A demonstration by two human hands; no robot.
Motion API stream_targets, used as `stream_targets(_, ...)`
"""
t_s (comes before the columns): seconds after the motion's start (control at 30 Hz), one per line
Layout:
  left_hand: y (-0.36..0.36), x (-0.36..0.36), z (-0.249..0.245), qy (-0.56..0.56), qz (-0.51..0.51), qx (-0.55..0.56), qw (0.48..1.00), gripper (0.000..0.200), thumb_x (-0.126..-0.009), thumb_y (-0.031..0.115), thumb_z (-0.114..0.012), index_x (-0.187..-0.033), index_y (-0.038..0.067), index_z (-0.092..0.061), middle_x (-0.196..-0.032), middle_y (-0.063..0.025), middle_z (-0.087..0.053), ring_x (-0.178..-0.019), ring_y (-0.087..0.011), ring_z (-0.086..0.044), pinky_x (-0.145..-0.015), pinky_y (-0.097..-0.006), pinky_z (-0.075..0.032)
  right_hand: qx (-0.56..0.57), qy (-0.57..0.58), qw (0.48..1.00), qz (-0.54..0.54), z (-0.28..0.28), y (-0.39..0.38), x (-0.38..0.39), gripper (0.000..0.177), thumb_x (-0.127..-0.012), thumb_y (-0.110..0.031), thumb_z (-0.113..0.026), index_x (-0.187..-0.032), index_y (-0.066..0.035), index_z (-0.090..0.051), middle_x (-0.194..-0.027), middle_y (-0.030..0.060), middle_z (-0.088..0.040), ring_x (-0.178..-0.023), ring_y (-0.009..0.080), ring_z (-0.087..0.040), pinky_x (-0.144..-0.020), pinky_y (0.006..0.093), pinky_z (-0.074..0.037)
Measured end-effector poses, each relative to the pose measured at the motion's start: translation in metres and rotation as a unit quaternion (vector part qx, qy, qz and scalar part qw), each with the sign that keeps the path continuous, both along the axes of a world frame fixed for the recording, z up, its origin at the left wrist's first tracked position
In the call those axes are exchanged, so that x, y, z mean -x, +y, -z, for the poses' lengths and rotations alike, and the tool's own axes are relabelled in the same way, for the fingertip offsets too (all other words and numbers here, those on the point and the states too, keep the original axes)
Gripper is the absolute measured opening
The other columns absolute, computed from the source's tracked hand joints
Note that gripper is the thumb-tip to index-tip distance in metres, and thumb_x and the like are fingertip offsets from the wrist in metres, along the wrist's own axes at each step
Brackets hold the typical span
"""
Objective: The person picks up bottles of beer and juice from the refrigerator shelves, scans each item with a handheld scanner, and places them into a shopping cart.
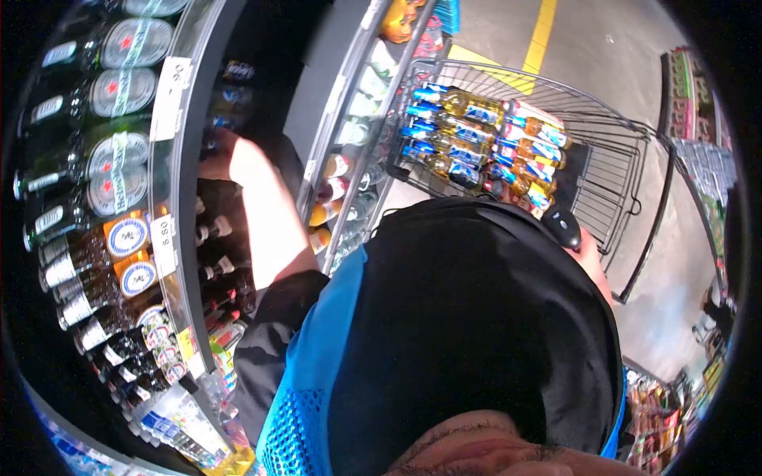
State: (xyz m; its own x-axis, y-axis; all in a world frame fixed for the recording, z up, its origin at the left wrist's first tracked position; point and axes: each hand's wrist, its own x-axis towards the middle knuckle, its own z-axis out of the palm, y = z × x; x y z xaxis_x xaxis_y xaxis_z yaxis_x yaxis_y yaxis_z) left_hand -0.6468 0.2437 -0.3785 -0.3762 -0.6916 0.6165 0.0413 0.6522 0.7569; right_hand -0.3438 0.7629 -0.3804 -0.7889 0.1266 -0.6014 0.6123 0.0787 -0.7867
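Observation:
My left hand [226, 159] reaches into the dark gap of a bottle shelf [178, 198] at the left, among dark bottles with pale caps [216, 230]. Its fingers are lost in shadow, so I cannot tell whether they hold anything. My right hand [594, 258] is low at the right, closed around a black handheld device [563, 225]. That hand is just in front of a wire shopping cart [611, 151]. The cart holds rows of yellow bottles with blue labels [468, 143]. My black and blue top fills the middle of the view.
Green beer bottles [119, 87] and brown bottles with round labels [119, 262] line the left shelves above white price tags [171, 99]. A second shelf rack [357, 151] with small bottles stands between shelf and cart. Concrete floor with yellow lines [540, 40] lies beyond.

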Motion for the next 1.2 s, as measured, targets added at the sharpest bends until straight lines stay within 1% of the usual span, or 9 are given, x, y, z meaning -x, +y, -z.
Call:
stream_targets(0.2, 0.142, -0.069, 0.084, -0.273, 0.292, 0.241, 0.884, 0.067, -0.082, 0.006, -0.063, -0.140, -0.005, -0.032, -0.139, -0.0248, -0.041, -0.124, -0.0347, -0.048, -0.108, -0.0381, -0.036, -0.010, -0.006, 0.999, 0.049, -0.007, 0.000, -0.009, 0.032, -0.083, 0.008, -0.056, -0.114, 0.002, -0.060, -0.101, 0.0012, -0.064, -0.092, 0.0098, -0.058, -0.082, 0.0247, -0.047)
stream_targets(0.27, 0.168, -0.077, 0.141, -0.334, 0.494, -0.061, 0.800, 0.063, -0.081, 0.014, -0.067, -0.137, 0.000, -0.042, -0.135, -0.0225, -0.047, -0.128, -0.0353, -0.043, -0.107, -0.0442, -0.035, -0.021, -0.030, 0.998, 0.059, -0.012, 0.001, -0.013, 0.032, -0.083, 0.009, -0.053, -0.113, 0.002, -0.060, -0.097, 0.0002, -0.063, -0.087, 0.0090, -0.057, -0.077, 0.0240, -0.047)
stream_targets(0.43, 0.209, -0.040, 0.309, -0.491, 0.440, -0.393, 0.642, 0.058, -0.085, 0.025, -0.066, -0.133, 0.001, -0.046, -0.125, -0.0181, -0.056, -0.114, -0.0295, -0.056, -0.093, -0.0376, -0.047, -0.083, -0.062, 0.992, 0.071, -0.014, 0.007, -0.033, 0.035, -0.077, 0.009, -0.050, -0.109, 0.000, -0.060, -0.085, -0.0002, -0.061, -0.074, 0.0083, -0.054, -0.065, 0.0241, -0.045)
stream_targets(0.57, 0.199, 0.018, 0.472, -0.419, 0.563, -0.238, 0.672, 0.025, -0.090, 0.033, -0.060, -0.107, 0.015, -0.057, -0.081, 0.0005, -0.053, -0.092, -0.0205, -0.055, -0.093, -0.0432, -0.044, -0.081, -0.047, 0.990, 0.106, -0.019, 0.012, -0.059, 0.034, -0.074, 0.010, -0.050, -0.105, -0.001, -0.060, -0.082, -0.0015, -0.058, -0.070, 0.0078, -0.052, -0.061, 0.0239, -0.043)
stream_targets(0.67, 0.240, 0.049, 0.371, -0.428, 0.303, -0.657, 0.542, 0.034, -0.095, 0.050, -0.045, -0.090, 0.018, -0.054, -0.059, -0.0005, -0.039, -0.057, -0.0195, -0.043, -0.073, -0.0372, -0.044, -0.079, -0.075, 0.983, 0.146, -0.017, 0.016, -0.083, 0.036, -0.073, 0.010, -0.052, -0.107, 0.000, -0.059, -0.083, -0.0002, -0.059, -0.072, 0.0087, -0.053, -0.062, 0.0242, -0.044)
stream_targets(0.73, 0.230, 0.050, 0.429, -0.447, 0.590, 0.192, 0.645, 0.035, -0.097, 0.023, -0.042, -0.129, 0.008, -0.047, -0.071, -0.0072, -0.061, -0.070, -0.0208, -0.062, -0.065, -0.0397, -0.049, -0.121, -0.088, 0.970, 0.190, -0.016, 0.011, -0.097, 0.035, -0.074, 0.009, -0.053, -0.108, 0.001, -0.059, -0.086, 0.0010, -0.060, -0.075, 0.0097, -0.055, -0.067, 0.0251, -0.047)
stream_targets(0.77, 0.210, 0.072, 0.524, -0.368, 0.683, -0.151, 0.612, 0.031, -0.099, 0.031, -0.045, -0.118, 0.007, -0.050, -0.061, -0.0039, -0.050, -0.061, -0.0186, -0.054, -0.056, -0.0373, -0.045, -0.110, -0.109, 0.971, 0.183, -0.020, 0.012, -0.098, 0.035, -0.075, 0.009, -0.053, -0.108, 0.001, -0.059, -0.087, 0.0013, -0.061, -0.076, 0.0099, -0.055, -0.068, 0.0253, -0.047)
stream_targets(0.87, 0.264, 0.054, 0.357, -0.452, 0.225, -0.690, 0.518, 0.036, -0.098, 0.042, -0.046, -0.111, 0.008, -0.050, -0.060, -0.0029, -0.048, -0.060, -0.0187, -0.053, -0.055, -0.0349, -0.044, -0.109, -0.122, 0.967, 0.193, -0.021, 0.006, -0.107, 0.034, -0.075, 0.007, -0.053, -0.108, 0.002, -0.059, -0.087, 0.0020, -0.061, -0.077, 0.0105, -0.056, -0.069, 0.0256, -0.047)
stream_targets(1.2, 0.266, 0.030, 0.363, -0.422, 0.306, -0.481, 0.705, 0.042, -0.097, 0.049, -0.047, -0.080, 0.012, -0.057, -0.064, -0.0028, -0.053, -0.056, -0.0127, -0.051, -0.047, -0.0346, -0.037, -0.121, -0.113, 0.973, 0.158, -0.012, 0.004, -0.099, 0.030, -0.075, 0.006, -0.054, -0.104, 0.001, -0.059, -0.086, 0.0043, -0.063, -0.076, 0.0116, -0.058, -0.070, 0.0279, -0.049)
